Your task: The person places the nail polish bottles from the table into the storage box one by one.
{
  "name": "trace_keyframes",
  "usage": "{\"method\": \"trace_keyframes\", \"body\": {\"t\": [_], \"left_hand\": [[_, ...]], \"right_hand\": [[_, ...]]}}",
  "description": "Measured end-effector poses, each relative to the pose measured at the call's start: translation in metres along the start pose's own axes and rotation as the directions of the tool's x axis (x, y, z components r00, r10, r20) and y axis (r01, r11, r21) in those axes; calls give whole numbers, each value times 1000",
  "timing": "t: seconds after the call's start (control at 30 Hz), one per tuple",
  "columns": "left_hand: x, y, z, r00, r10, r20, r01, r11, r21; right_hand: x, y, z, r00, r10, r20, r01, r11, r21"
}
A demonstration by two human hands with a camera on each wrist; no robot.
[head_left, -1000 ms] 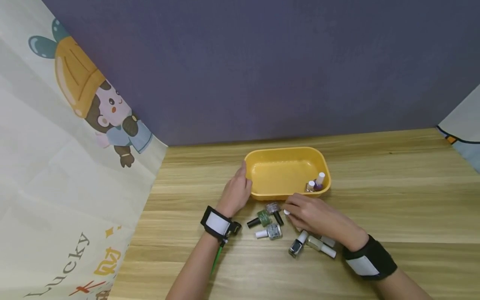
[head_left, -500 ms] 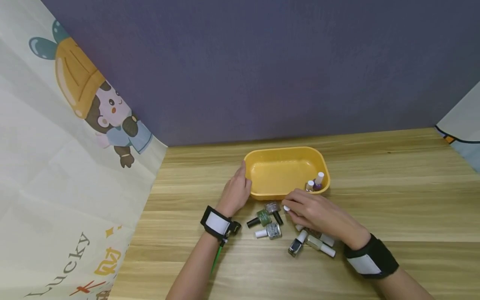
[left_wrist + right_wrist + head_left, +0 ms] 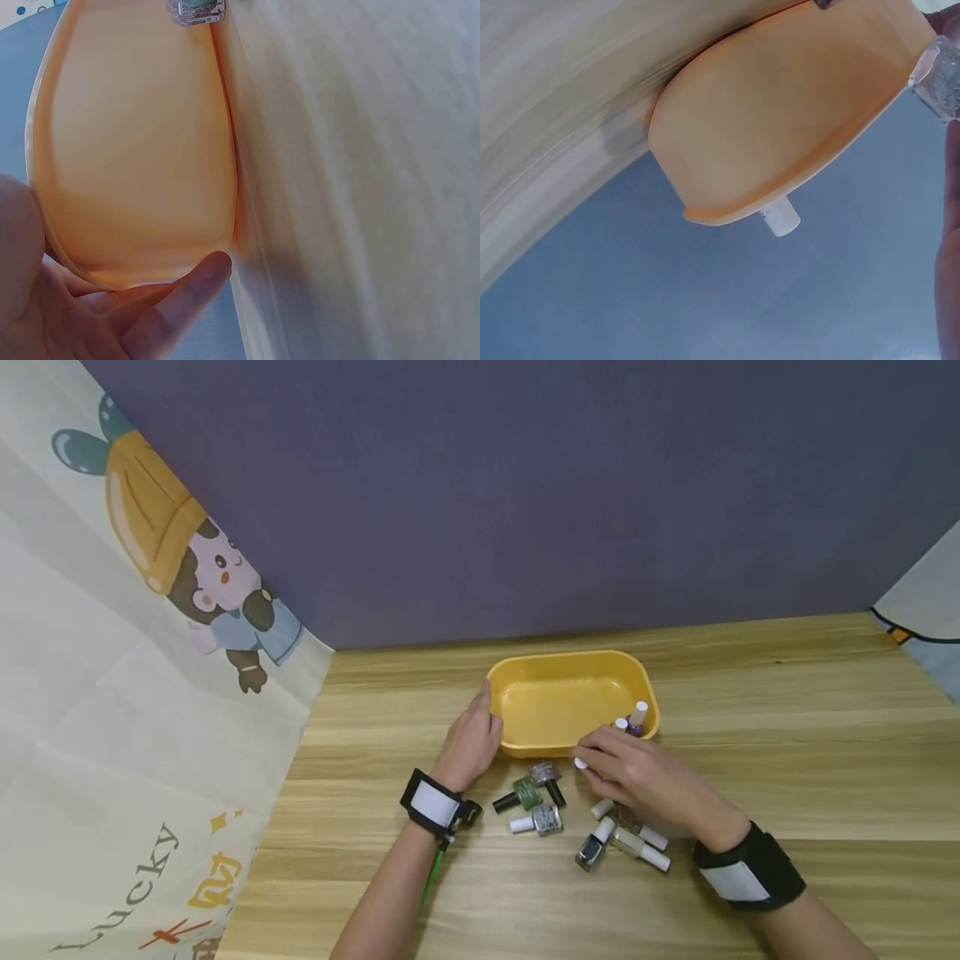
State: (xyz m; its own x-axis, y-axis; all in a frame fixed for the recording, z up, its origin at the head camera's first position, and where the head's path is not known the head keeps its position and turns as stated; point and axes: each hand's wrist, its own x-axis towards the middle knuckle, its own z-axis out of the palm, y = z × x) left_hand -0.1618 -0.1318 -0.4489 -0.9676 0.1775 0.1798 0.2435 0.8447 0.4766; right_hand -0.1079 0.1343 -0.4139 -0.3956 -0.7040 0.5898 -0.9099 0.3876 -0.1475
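Well, a little bottle (image 3: 939,79) is pinched in the right hand (image 3: 641,777), near the front edge of the yellow tub (image 3: 555,706). The left hand (image 3: 471,739) holds the tub's end. More bottles (image 3: 528,793) (one is green) lie on the table (image 3: 765,760).

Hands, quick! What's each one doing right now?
Left hand: closed, holding the yellow tub at one end.
Right hand: closed, pinching a little nail polish bottle.

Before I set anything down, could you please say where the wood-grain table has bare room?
The table is bare right of the rounded yellow plastic tray and between left hand and white printed sheet. It's crowded before the tray, with small glass bottles and the right hand.
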Motion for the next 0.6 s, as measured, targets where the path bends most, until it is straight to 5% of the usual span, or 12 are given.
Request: {"method": "trace_keyframes", "body": {"t": [0.6], "left_hand": [[0, 0, -2, 1000, -15, 18, 15, 1000, -10]], "right_hand": [[1, 8, -5, 999, -15, -46, 15, 1000, -14]]}}
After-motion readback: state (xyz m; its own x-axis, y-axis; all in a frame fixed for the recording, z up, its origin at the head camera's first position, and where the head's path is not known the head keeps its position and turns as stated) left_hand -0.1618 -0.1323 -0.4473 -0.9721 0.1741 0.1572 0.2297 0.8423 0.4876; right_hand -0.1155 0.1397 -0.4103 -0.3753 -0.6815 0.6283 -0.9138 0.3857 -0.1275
